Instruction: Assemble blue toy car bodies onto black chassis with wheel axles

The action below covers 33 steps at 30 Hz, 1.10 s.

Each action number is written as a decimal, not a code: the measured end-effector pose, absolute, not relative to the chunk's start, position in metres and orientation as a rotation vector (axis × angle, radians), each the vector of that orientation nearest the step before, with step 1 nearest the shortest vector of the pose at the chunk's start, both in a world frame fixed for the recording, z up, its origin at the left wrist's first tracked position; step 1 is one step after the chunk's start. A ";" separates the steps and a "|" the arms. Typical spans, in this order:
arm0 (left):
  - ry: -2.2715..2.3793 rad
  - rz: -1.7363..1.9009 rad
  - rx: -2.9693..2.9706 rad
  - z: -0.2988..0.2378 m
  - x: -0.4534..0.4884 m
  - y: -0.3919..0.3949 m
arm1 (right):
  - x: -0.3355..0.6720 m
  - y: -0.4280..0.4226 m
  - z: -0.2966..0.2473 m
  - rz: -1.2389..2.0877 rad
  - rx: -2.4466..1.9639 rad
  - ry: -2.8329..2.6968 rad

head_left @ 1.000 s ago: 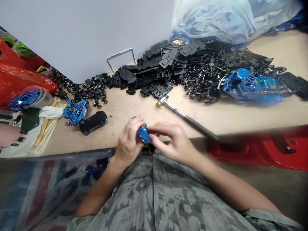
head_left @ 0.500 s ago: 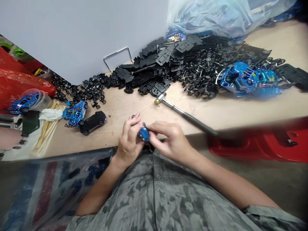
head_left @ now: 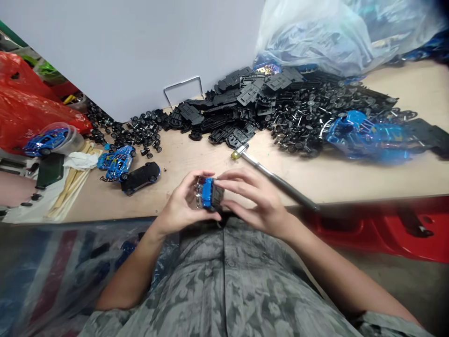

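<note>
A small blue toy car (head_left: 207, 193) with a black base is held between my hands, just over the front edge of the table. My left hand (head_left: 183, 201) wraps around its left side, thumb below and fingers above. My right hand (head_left: 250, 194) touches its dark right side with the fingertips, the fingers slightly bent and partly apart. Beyond my hands a hammer (head_left: 277, 178) with a yellowish face lies on the table. Left of them, a toy car (head_left: 141, 178) rests upside down with its black base up, against another blue toy car (head_left: 119, 161).
Black toy-car bases (head_left: 238, 107) are heaped at the back, with wheel axles (head_left: 298, 126) beside them. Blue car shells (head_left: 365, 133) sit on the right. A plastic bag (head_left: 315, 37) stands behind. Below the table edge is a red stool (head_left: 379, 229); a red bag (head_left: 31, 103) lies left.
The toy car has turned in my hands, so its blue end and black base now show. My left hand has opened wider around it. The whole view has shifted slightly.
</note>
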<state>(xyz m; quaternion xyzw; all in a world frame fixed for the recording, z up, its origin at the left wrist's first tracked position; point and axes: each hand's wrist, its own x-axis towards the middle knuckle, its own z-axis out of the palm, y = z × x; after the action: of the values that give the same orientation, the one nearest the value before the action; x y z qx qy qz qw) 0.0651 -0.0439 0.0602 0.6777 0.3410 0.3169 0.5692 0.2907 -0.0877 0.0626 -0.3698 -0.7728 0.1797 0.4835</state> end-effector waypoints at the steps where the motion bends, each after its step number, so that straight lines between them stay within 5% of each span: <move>1: 0.792 0.728 1.526 0.061 0.064 -0.042 | 0.291 -0.086 0.062 0.404 -0.871 -1.923; 24: 0.553 0.793 0.800 0.033 0.079 -0.039 | 0.281 -0.058 0.050 0.482 -0.988 -1.847; 33: 0.713 0.898 0.937 0.033 0.089 -0.015 | 0.300 -0.041 0.056 0.701 -1.034 -1.821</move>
<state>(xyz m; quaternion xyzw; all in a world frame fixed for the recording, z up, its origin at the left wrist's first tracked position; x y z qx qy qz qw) 0.0894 -0.0150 0.0329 0.4269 0.3248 0.4092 0.7381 0.3001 -0.0408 0.0555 -0.4182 -0.7364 0.2836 0.4498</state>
